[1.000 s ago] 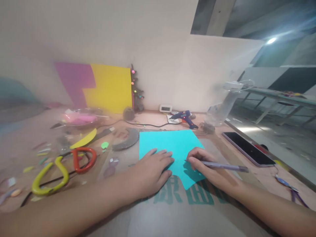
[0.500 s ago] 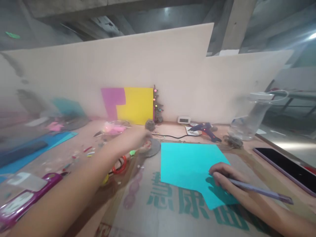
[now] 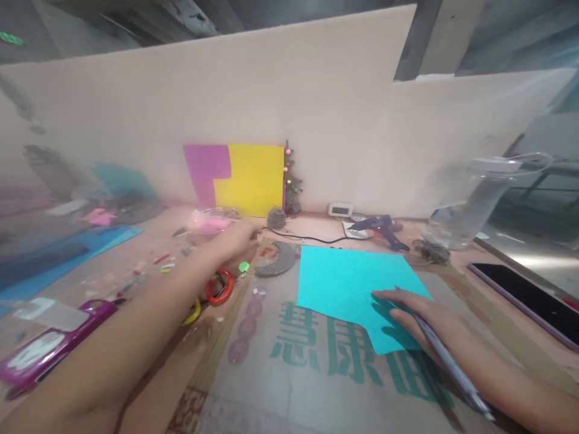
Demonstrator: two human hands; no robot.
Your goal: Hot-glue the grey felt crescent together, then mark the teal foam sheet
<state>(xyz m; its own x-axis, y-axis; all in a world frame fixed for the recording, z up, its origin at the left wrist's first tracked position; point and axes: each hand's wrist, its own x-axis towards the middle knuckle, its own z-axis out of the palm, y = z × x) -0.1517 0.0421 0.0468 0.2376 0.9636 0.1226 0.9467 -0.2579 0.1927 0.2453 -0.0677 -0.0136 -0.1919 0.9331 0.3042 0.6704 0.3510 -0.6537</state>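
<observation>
My right hand rests over a turquoise sheet of paper with its fingertips on it. A slim pale pen is held in this hand, its rear end slanting toward my wrist. My left hand reaches far forward across the table; its fingers are partly hidden and blurred. Close by it are a grey crescent-shaped piece, a black cable and a ball of grey yarn. Scissors with a red and a yellow handle loop lie beside my left forearm.
A glue gun, a small white clock and a clear jug stand at the back. A phone lies right. Yellow paper leans on the board. A purple tool and scraps lie left.
My left hand has drawn back leftward from the grey crescent, which now shows fully. My right hand's fingers have spread somewhat, and the pen has swung to a steeper slant. The view has tipped down.
</observation>
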